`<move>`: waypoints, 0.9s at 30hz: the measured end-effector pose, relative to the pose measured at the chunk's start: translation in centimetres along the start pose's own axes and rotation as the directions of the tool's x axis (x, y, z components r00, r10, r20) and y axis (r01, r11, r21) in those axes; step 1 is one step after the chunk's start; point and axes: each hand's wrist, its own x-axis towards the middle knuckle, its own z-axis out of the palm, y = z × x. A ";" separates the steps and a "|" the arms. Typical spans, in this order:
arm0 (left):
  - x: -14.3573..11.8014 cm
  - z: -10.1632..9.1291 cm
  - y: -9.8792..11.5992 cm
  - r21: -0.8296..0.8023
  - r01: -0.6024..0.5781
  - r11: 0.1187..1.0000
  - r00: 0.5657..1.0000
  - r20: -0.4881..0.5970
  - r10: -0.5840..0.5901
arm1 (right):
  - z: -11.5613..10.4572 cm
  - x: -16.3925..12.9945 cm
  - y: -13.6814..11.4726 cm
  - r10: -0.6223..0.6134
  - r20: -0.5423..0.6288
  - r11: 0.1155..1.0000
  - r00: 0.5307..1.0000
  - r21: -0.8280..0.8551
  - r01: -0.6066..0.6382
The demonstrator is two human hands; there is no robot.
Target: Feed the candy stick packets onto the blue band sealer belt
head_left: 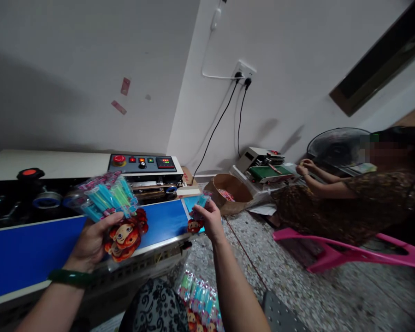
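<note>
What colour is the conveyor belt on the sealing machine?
Bright blue; the conveyor belt shows clearly in the head view.

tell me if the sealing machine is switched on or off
On: the sealing machine shows lit red digits on its control panel display and glowing indicator lights beside it.

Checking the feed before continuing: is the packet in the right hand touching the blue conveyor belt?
Cannot tell. In the head view the right hand holds the small packet over the blue belt's end, but no contact or gap shows.

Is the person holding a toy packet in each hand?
Yes, the left hand grips a stack of packets and the right hand pinches one packet.
</note>
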 end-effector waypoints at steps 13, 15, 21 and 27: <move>-0.1 0.5 -0.2 0.029 0.074 0.997 0.997 -0.005 -0.074 | 0.4 -1.0 -1.7 0.010 -0.030 1.000 0.999 0.003 -0.010; -0.1 0.4 -0.2 0.032 0.084 0.996 0.996 -0.006 -0.083 | 0.3 -1.0 -1.5 0.015 -0.025 0.999 1.000 0.035 -0.014; -0.2 0.4 -0.2 0.032 0.008 0.999 1.000 0.018 -0.008 | 0.3 -0.2 -1.0 0.012 -0.167 1.000 0.986 -0.018 -0.015; 0.0 0.1 -0.4 0.117 -0.038 0.992 0.999 0.037 0.034 | -1.1 1.8 -1.3 -0.124 -0.212 0.992 0.969 -0.045 0.117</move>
